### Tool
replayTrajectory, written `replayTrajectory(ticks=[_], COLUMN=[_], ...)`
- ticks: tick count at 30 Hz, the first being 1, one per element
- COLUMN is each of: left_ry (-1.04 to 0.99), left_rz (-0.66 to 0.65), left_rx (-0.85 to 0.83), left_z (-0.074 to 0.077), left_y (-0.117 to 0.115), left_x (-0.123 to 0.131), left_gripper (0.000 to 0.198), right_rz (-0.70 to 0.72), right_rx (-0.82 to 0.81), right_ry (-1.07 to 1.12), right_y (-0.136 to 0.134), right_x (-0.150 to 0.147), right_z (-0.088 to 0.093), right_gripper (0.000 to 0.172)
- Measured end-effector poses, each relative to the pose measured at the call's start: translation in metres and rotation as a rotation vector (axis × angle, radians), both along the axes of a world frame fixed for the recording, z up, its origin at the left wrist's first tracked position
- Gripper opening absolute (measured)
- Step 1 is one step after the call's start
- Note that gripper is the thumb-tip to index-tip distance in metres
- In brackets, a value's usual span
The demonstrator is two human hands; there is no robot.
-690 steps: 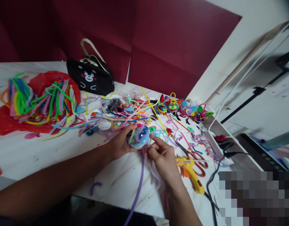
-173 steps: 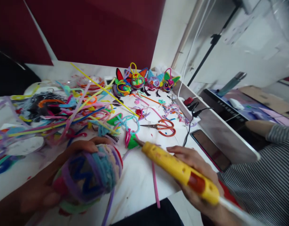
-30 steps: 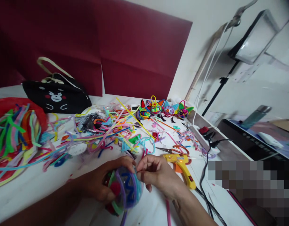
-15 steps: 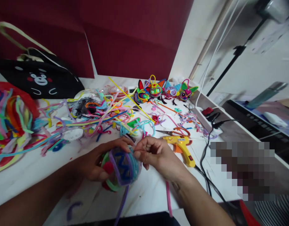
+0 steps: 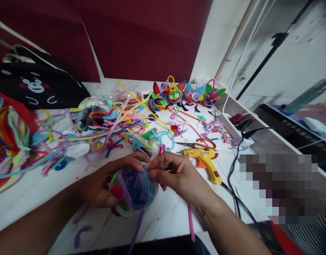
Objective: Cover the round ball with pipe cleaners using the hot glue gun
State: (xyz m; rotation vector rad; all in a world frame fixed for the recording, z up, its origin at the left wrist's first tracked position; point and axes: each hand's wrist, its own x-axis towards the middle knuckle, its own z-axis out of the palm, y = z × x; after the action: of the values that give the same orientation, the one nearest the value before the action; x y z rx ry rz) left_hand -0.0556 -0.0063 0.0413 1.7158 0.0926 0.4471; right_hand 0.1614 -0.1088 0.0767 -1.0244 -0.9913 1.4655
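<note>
My left hand (image 5: pixel 109 180) is wrapped round the left and top of a clear ball (image 5: pixel 137 189) decorated with pipe cleaners. A purple outline, a dark blue zigzag and light blue strips show on its face, with red and green on the left side. At the ball's upper right edge, the thumb and fingertips of my right hand (image 5: pixel 170 171) are pinched together against the light blue strips. What lies in that pinch is mostly hidden by the fingers. A purple pipe cleaner (image 5: pixel 137 232) hangs below the ball.
A yellow glue gun (image 5: pixel 205 157) and orange-handled scissors (image 5: pixel 204 144) lie beyond my right hand. Loose pipe cleaners (image 5: pixel 115 131) cover the table's middle and left. Several decorated balls with ears (image 5: pixel 175 95) stand at the back. Black cables (image 5: pixel 232 177) run along the right.
The view has shifted slightly, so the surroundings sit a little differently. The ball has moved slightly left in the picture and both hands keep their hold.
</note>
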Motion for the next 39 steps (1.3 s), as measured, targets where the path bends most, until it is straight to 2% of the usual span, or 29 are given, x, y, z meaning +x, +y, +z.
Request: replayTrajectory(ticks=[8,12,22,32,35,39], left_ry=[0.018,0.029,0.002,-0.043,-0.062,-0.06], left_rz=[0.01,0.009,-0.005,-0.017,0.001,0.024], left_rx=[0.067,0.05,0.096,0.163,0.129,0.069], left_z=[0.0035,0.0047,-0.0001,0.0012,0.0029,0.008], left_y=[-0.001,-0.0019,0.0017,0.0017,-0.0008,-0.0043], left_x=[0.0023,0.0025,0.0014,0.0069,0.0066,0.0073], left_gripper=[0.055,0.054,0.056,0.056,0.056,0.054], right_rz=[0.018,0.02,-0.015,-0.027,-0.002,0.02], right_rx=[-0.047,-0.056,-0.113,-0.063,-0.034,-0.027], right_ry=[0.001,0.002,0.019,-0.102,-0.169,-0.167], right_y=[0.0004,0.0002,0.0032,-0.0004,-0.0021,-0.0028], right_x=[0.0003,0.0001,-0.0016,0.0014,0.0022,0.0023], right_z=[0.0,-0.0014,-0.0001,-0.0066,-0.0079,-0.0085], right_gripper=[0.024,0.026,0.035,0.035,0.03,0.035])
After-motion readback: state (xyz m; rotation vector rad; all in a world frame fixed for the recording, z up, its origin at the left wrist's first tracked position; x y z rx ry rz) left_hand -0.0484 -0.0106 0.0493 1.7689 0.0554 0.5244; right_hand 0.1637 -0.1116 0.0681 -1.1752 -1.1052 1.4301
